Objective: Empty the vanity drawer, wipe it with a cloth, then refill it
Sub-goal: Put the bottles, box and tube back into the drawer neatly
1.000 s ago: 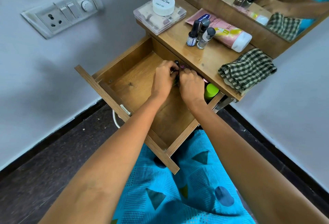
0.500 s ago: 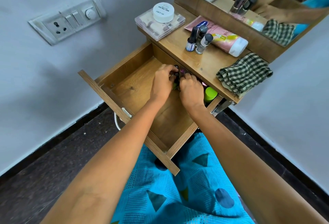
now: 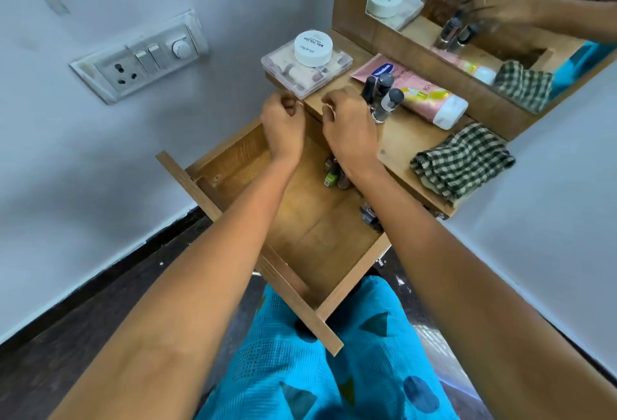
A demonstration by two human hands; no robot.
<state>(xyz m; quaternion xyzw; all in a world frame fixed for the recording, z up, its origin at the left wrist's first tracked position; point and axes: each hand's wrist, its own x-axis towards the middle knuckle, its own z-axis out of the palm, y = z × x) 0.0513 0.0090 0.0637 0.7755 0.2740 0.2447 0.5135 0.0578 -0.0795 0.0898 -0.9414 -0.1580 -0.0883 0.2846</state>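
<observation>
The wooden vanity drawer (image 3: pixel 314 229) is pulled open below me. Against its back wall lie small nail polish bottles (image 3: pixel 335 174), and darker small items (image 3: pixel 369 216) sit by its right side. My left hand (image 3: pixel 283 122) and my right hand (image 3: pixel 349 126) are raised to the front edge of the vanity top (image 3: pixel 400 132). Both have their fingers curled tight round small bottles lifted from the drawer, which are almost hidden in my fists. A folded green checked cloth (image 3: pixel 462 161) lies on the right of the top.
On the top stand three dark-capped bottles (image 3: pixel 384 96), a pink tube (image 3: pixel 430 99) and a clear box (image 3: pixel 300 76) with a white jar (image 3: pixel 313 47) on it. A mirror (image 3: pixel 467 2) rises behind. A switch panel (image 3: pixel 140 59) is on the left wall.
Both hands have lifted out of the back of the drawer and up to the vanity top's edge. The small bottles they covered in the drawer now show.
</observation>
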